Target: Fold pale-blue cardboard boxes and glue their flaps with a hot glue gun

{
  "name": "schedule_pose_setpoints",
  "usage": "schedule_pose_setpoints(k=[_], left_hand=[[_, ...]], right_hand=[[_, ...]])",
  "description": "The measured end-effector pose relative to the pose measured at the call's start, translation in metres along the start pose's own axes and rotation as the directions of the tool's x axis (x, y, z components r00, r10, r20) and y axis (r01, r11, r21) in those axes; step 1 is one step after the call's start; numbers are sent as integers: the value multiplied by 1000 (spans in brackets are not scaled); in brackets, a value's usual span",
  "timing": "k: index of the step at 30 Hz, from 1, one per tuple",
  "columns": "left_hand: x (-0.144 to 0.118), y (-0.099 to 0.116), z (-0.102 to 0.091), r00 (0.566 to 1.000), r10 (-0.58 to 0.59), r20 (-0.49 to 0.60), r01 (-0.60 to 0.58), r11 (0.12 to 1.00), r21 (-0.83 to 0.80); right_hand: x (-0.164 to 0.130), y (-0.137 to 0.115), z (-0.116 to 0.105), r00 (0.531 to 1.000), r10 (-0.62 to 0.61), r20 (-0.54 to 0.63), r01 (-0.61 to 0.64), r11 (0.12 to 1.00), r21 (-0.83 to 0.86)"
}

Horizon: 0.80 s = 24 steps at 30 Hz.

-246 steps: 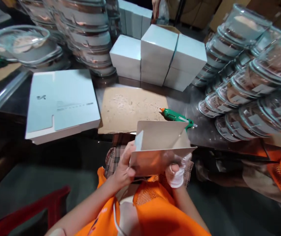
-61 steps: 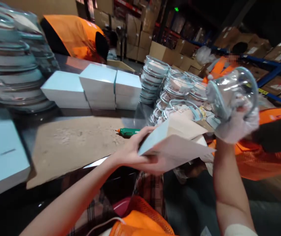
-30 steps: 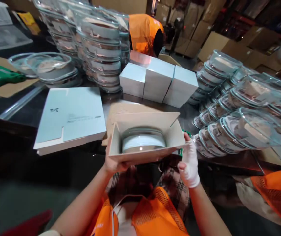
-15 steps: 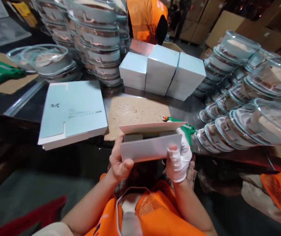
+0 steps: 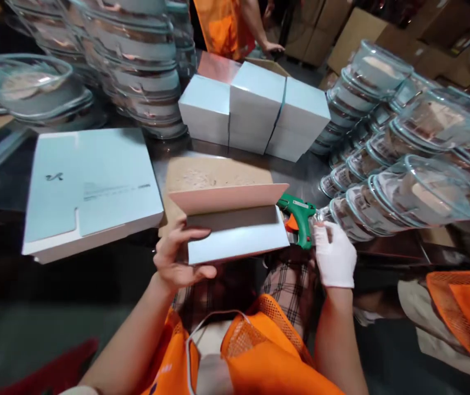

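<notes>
A bare left hand (image 5: 177, 263) gripped the left end of a pale blue cardboard box (image 5: 237, 241) with its flap raised, while the white-gloved right hand (image 5: 336, 258) closed around a green glue gun (image 5: 298, 211) just right of it.

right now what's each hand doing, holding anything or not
Left hand: closed on the pale blue box, lid flap up.
Right hand: gloved, at the green glue gun; whether it grips it cannot be told.
</notes>
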State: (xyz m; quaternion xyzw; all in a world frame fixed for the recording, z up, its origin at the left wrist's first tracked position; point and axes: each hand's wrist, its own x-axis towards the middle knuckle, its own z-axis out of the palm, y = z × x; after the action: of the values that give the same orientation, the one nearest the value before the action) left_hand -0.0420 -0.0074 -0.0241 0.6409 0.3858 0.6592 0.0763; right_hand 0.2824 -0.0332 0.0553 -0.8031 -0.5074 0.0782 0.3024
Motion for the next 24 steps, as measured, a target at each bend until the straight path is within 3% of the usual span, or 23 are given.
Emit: schedule_pose_setpoints(k=[2,4,8,11,13,16,18,20,22,24], left_hand=[[2,1,7,997,78,7,-77,996,-38],[5,4,12,991,134,-2,-134,987,-86],[2,11,3,984,107,-146,-119,990,-78],[-10,19,-16,982,-51,-182,43,998,-50],[-20,27,-21,962,-243,-123,239,970,-52],[-32,40,-12,862,-508,2,507,860,-55],[-35,48,0,802,-592,78,597,800,-63],[-37,52,10,785,-605,130,615,786,-59],[-37,54,17,807,-565,168,579,814,-44],[-36,56,22,839,-506,202,521,853,-27]], right_hand=[[11,10,3,981,134,142,-102,971,-216],[20,13,10,947,204,247,-145,961,-237],[37,18,20,912,248,327,-305,943,135],[36,20,21,893,208,399,-345,886,309],[25,18,25,919,176,354,-326,844,426],[-4,9,35,986,156,52,-153,752,641],[-25,4,40,991,129,-31,-65,678,733],[-42,2,39,992,37,123,-118,631,767],[-55,2,34,947,-80,311,-195,625,756],[-66,3,25,926,-145,350,-175,655,735]])
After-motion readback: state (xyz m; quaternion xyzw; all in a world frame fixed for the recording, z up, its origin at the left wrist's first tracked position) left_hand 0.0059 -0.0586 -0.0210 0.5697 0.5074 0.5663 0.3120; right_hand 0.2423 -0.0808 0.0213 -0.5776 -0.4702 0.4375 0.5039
